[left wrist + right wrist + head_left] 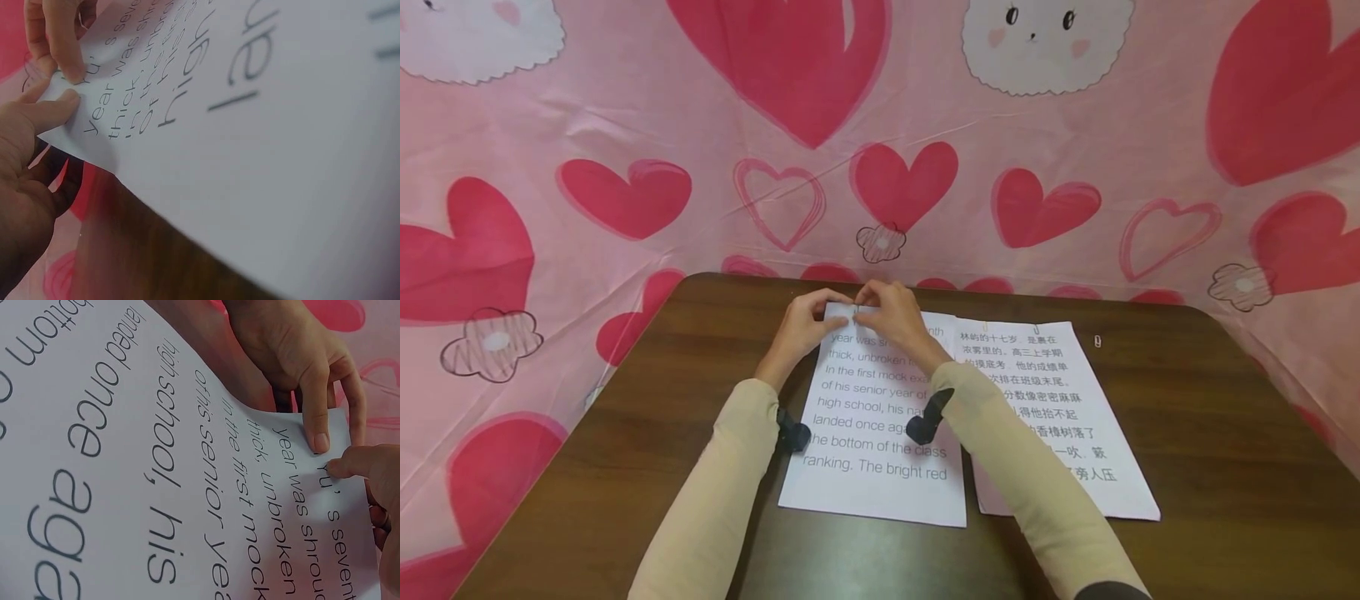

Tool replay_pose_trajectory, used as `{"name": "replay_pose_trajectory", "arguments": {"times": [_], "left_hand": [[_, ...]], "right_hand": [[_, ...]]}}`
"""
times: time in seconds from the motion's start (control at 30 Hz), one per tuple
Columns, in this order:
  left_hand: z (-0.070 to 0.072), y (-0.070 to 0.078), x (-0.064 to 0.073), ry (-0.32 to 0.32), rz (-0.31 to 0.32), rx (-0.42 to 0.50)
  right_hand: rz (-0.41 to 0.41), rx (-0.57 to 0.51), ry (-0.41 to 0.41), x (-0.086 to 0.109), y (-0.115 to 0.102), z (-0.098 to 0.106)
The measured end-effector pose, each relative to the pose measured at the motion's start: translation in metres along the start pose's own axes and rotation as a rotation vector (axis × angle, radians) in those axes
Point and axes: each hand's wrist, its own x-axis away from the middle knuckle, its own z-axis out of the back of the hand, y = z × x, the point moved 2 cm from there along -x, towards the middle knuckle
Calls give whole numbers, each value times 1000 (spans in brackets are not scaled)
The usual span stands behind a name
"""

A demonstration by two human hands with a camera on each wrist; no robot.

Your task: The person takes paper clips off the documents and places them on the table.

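Note:
A white printed sheet (872,492) with large English text lies in front of me, its top edge lifted. At its top left corner my left hand (805,327) pinches the paper, thumb (62,107) on the printed face and fingers behind. Close beside it my right hand (897,318) pinches the same top edge, thumb (345,464) over the first line of text. Between the two sets of fingertips shows a small thin dark paper clip (856,312), mostly covered by the fingers.
To the right lies a stack of pages (1120,492) with Chinese text, bearing a yellowish clip (985,327) and a dark clip (1037,330) on its top edge. A loose white paper clip (1097,341) lies on the brown table (1210,417). Behind hangs a pink heart-patterned cloth (925,117).

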Motion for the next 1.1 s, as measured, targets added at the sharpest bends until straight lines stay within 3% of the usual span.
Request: {"name": "replay_pose_trajectory", "arguments": {"times": [0.57, 1.1], "left_hand": [[0, 0, 2, -4, -4, 8], [2, -1, 0, -3, -26, 20]], "right_hand": [[-17, -130, -6, 0, 6, -3], [9, -178, 1, -1, 6, -3]]}}
